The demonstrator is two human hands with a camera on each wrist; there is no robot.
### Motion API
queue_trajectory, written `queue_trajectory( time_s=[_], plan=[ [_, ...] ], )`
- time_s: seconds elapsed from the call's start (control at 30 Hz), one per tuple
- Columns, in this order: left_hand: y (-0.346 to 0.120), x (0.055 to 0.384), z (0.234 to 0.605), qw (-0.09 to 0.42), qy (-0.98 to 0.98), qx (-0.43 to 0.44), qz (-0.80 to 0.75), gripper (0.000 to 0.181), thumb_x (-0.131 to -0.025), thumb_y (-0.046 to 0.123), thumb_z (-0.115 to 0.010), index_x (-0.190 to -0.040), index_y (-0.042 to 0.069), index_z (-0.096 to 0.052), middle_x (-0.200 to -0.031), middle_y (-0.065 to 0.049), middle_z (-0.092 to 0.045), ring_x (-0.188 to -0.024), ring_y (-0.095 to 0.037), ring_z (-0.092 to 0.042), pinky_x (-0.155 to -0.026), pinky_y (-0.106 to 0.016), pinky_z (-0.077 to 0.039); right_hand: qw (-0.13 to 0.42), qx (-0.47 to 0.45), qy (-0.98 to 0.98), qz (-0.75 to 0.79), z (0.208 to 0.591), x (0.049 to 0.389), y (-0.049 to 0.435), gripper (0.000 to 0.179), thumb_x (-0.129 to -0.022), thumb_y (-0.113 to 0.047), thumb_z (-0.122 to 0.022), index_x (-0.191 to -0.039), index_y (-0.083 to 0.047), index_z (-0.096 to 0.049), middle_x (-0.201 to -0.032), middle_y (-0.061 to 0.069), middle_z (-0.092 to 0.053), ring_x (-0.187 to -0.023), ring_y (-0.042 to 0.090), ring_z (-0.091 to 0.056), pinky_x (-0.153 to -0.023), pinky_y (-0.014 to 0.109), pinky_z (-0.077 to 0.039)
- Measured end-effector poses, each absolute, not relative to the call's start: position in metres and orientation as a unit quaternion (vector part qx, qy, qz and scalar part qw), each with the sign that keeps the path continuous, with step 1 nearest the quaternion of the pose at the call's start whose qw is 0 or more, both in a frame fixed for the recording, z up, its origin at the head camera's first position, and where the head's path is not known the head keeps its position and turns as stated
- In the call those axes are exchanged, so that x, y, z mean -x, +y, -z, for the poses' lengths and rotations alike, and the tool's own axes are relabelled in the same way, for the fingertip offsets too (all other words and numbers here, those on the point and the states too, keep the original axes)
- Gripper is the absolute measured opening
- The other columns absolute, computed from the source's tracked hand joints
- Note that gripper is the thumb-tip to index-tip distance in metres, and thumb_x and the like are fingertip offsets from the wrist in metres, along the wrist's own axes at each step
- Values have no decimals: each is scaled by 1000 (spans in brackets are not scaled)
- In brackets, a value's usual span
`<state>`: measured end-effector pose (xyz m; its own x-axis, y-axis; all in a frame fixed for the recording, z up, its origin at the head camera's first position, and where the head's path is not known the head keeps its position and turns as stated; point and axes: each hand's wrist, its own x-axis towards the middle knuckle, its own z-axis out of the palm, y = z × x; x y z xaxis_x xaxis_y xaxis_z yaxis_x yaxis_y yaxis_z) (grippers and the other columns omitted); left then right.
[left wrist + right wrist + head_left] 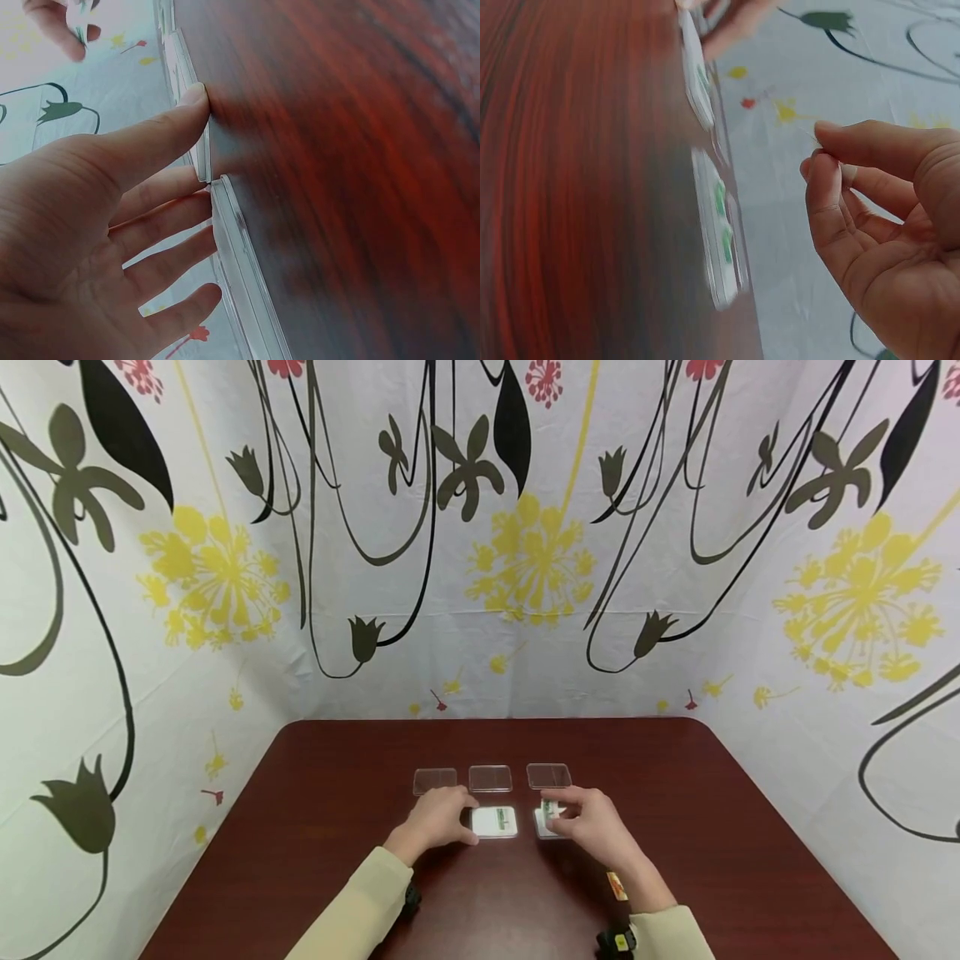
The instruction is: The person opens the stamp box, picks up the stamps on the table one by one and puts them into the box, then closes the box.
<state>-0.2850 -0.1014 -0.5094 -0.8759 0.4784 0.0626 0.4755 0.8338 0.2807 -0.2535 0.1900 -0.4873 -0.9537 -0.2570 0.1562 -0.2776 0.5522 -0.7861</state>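
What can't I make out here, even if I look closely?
- Green print on the middle case: too small to read in the head view.
- The slip: its face is mostly hidden by the right hand's fingers in the right wrist view.
- Leftmost case: hidden by the left hand in the head view.
- Both sleeves: cut off by the head view's bottom edge.
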Motion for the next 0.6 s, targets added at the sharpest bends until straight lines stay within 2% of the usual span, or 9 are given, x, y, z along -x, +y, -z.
queue_trajectory(
  time_s=[0.13,0.3,0.47,0.6],
  plan=[
    [-101,286,511,8,958,-247,-145,56,-78,46,-86,-125,19,-73,-116,2,-66,-102,-20,-64,-86,-40,-53,-3,-182,-873,-452,491,259,175,42,-84,-2,-78,-121,-20,-74,-126,6,-66,-83,13,-67,-64,30,-56],
    [-101,287,511,7,958,-250,-144,56,-78,47,-86,-124,19,-73,-115,2,-66,-101,-20,-64,-85,-40,-53,-16,-208,-867,-452,493,264,162,43,-84,1,-76,-122,-18,-73,-114,7,-65,-71,14,-66,-59,31,-56],
    [-102,286,511,5,958,-248,-147,57,-77,47,-87,-124,18,-73,-112,1,-67,-97,-19,-64,-82,-39,-53,1,-212,-869,-447,494,269,148,42,-81,0,-78,-117,-23,-74,-98,2,-63,-60,16,-61,-52,32,-53],
    [-103,287,510,7,957,-246,-153,56,-77,46,-86,-123,17,-73,-111,1,-67,-96,-19,-64,-81,-39,-53,25,-204,-879,-429,497,274,139,37,-78,-2,-80,-111,-19,-77,-96,0,-66,-65,13,-61,-54,30,-51]
  ],
)
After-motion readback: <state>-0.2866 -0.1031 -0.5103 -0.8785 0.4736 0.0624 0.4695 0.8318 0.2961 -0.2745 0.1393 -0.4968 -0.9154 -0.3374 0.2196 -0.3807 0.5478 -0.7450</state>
